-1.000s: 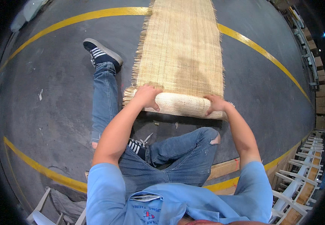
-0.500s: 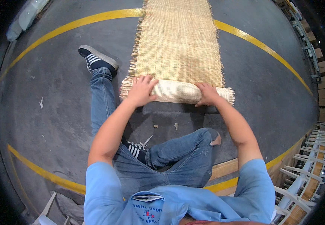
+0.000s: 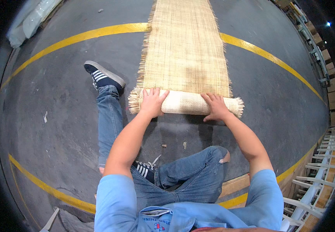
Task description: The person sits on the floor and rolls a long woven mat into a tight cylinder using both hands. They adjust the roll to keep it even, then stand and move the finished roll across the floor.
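Observation:
A long strip of woven cane webbing (image 3: 185, 46), pale tan with frayed side edges, stretches away from me across the floor. Its near end is wound into a roll (image 3: 183, 103) lying crosswise, with bristly ends on both sides. My left hand (image 3: 152, 103) grips the roll near its left end, fingers over the top and thumb along the near side. Toward the right end, my right hand (image 3: 216, 107) holds it likewise, fingers curled over and thumb low in front. The roll's underside is hidden.
My left leg, with a dark striped shoe (image 3: 105, 75), stretches forward left of the strip; my other leg is bent in front of me. Yellow lines (image 3: 90, 34) cross the grey floor. White frame parts (image 3: 318, 181) stand at right, and a plastic-wrapped bundle (image 3: 32, 21) lies far left.
The roll has moved slightly away from me over the floor, with both hands still on it. My left hand's fingers have shifted and now point more straight ahead. The whole view has tilted up.

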Tool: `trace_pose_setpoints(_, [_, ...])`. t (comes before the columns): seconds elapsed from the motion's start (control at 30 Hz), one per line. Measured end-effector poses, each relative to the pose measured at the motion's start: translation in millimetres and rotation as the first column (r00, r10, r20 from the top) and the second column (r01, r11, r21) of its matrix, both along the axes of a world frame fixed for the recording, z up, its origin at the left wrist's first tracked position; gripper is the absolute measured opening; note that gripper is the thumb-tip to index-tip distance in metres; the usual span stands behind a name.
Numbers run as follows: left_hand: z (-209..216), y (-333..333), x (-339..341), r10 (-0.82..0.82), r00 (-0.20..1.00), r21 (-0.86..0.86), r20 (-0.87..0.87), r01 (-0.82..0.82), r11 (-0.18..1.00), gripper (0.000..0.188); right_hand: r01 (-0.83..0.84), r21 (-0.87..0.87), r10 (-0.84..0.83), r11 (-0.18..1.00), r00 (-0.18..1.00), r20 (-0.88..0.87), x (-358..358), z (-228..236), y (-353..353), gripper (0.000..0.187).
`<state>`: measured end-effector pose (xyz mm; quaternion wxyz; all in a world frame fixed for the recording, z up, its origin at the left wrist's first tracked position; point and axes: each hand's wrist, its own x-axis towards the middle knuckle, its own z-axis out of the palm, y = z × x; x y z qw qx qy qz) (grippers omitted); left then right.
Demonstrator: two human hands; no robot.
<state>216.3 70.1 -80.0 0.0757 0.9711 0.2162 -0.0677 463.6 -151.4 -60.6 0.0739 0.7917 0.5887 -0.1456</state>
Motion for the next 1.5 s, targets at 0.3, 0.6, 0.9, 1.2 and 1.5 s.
trace_pose_setpoints(0.3, [20,9,16,-0.039,0.999,-0.059,0.025,0.04,0.997,0.072,0.118,-0.032,-0.121,0.992,0.988,-0.098,19,19,22,0.072])
trace_pose_setpoints(0.6, [25,-70,-75,-0.086,0.994,-0.233,-0.064,0.068,0.97,0.064,0.061,-0.252,-0.136,0.966,0.946,-0.294,-49,16,-46,0.075])
trace_pose_setpoints(0.9, [29,-136,-100,-0.15,0.988,-0.046,0.048,0.152,0.987,0.107,-0.069,-0.645,-0.391,0.761,0.745,-0.541,-20,-10,-38,0.091])
trace_pose_setpoints(1.2, [16,-103,-54,-0.034,0.988,-0.185,-0.148,0.006,0.983,0.122,0.064,-0.179,-0.092,0.982,0.984,-0.154,-79,34,-73,0.107])
trace_pose_setpoints(1.5, [10,-39,-18,0.008,1.0,-0.322,-0.021,-0.014,0.947,0.103,0.12,-0.195,-0.113,0.973,0.993,0.045,-115,9,-35,0.13])
